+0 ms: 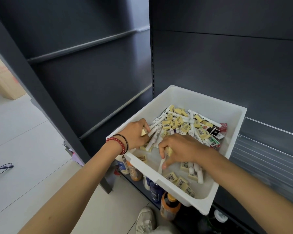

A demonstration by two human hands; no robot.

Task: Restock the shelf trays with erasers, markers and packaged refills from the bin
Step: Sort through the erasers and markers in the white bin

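A white plastic bin [189, 97] rests on the dark shelf, holding a heap of pale yellow erasers [176, 121], white markers [156, 130] and dark packaged refills [214, 131]. My left hand [137, 132] is at the bin's left side, fingers closed around a yellow eraser with white markers under the fingertips. Inside the bin near its front, my right hand [178, 149] grips a yellow eraser while its fingertips press a white marker. Loose erasers [181, 180] lie at the bin's near end.
Clear acrylic shelf trays [267, 146] run along the shelf to the right of the bin. Bottles [167, 208] stand on the low shelf beneath it. Dark empty shelving [91, 73] fills the left. My shoe [145, 220] stands on the pale tiled floor.
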